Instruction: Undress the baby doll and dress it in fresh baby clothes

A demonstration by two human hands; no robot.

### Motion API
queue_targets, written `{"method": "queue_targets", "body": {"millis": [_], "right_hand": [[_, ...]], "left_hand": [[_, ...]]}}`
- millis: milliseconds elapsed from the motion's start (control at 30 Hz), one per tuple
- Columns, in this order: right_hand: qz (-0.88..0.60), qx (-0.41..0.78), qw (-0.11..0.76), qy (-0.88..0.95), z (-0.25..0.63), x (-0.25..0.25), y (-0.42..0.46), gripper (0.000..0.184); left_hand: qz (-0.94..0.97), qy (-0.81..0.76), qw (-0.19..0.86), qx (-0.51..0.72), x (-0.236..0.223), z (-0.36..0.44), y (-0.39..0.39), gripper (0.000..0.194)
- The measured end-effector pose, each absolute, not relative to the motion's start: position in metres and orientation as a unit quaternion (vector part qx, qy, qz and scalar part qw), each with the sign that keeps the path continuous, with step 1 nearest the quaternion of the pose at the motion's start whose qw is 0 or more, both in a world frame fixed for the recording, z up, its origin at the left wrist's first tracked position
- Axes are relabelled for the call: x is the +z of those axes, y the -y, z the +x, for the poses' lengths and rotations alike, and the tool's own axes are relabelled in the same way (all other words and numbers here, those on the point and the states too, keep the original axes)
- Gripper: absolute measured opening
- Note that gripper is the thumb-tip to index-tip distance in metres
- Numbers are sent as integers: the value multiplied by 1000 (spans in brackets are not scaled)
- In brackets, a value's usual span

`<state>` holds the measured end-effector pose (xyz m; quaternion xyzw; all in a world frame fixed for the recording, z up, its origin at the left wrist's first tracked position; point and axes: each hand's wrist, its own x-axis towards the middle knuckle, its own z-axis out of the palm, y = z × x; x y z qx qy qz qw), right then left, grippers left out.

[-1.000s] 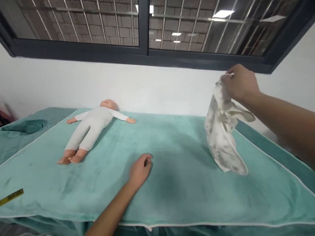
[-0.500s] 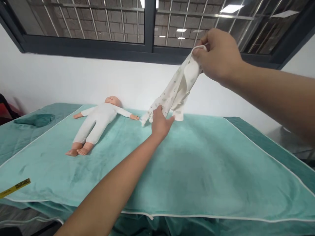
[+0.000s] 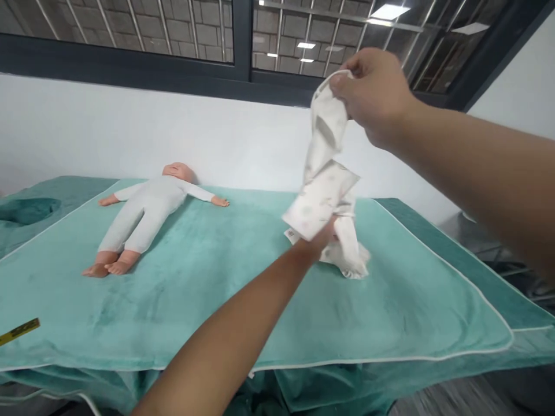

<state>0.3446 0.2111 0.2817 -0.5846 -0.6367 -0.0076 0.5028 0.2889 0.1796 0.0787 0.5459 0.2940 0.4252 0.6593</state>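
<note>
By the right hand (image 3: 375, 89), the edge of a white, small-printed cloth garment (image 3: 315, 203) is firmly pinched; below this grip it hangs in folds, best straightened without tugging. Whether the left hand (image 3: 325, 232) is inside or behind these folds, or closed, cannot be told. Farther left, a white-bodied baby doll (image 3: 154, 199) is supported by a green plush blanket (image 3: 234, 254).

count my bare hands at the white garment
2: your right hand pinches the white garment by its upper edge, and your left hand is lower down among its folds, with the fingers mostly hidden by cloth.
</note>
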Motion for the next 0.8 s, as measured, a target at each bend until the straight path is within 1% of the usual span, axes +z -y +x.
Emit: {"method": "queue_targets", "body": {"millis": [67, 100, 167, 200, 300, 367, 400, 467, 500, 567, 633, 700, 767, 800], "right_hand": [[-578, 82, 498, 641, 332, 274, -211, 27], [-568, 133, 482, 654, 328, 266, -211, 22], [-543, 212, 417, 697, 328, 244, -210, 14], [-541, 225, 374, 719, 333, 229, -210, 13], [-587, 127, 247, 760, 360, 168, -206, 19], [-663, 107, 132, 729, 382, 120, -199, 24], [-696, 111, 82, 705, 390, 96, -193, 30], [-708, 123, 49, 694, 400, 52, -179, 42], [-707, 127, 41, 694, 402, 35, -171, 48], [-710, 122, 37, 693, 402, 9, -159, 54], [-712, 117, 44, 691, 402, -4, -151, 52], [-709, 106, 37, 696, 406, -6, -148, 48], [-700, 79, 2, 710, 419, -2, -147, 45], [-697, 56, -22, 715, 429, 2, -145, 45]], "left_hand": [[486, -234, 737, 408, 85, 304, -165, 34], [450, -210, 768, 403, 85, 307, -162, 36], [387, -198, 799, 415, 78, 299, -163, 38], [372, -213, 795, 429, 70, 289, -167, 38], [331, -310, 748, 485, 40, 243, -185, 38], [334, -330, 712, 523, 21, 208, -195, 35], [340, -332, 690, 546, 14, 191, -198, 33], [344, -376, 651, 563, 3, 162, -197, 28], [347, -402, 639, 556, -1, 150, -194, 26], [361, -450, 623, 528, -8, 132, -182, 27], [408, -502, 592, 480, -13, 120, -170, 30], [479, -551, 536, 424, -17, 110, -162, 27], [552, -579, 464, 381, -18, 103, -159, 22], [587, -585, 426, 363, -18, 99, -159, 24]]}}
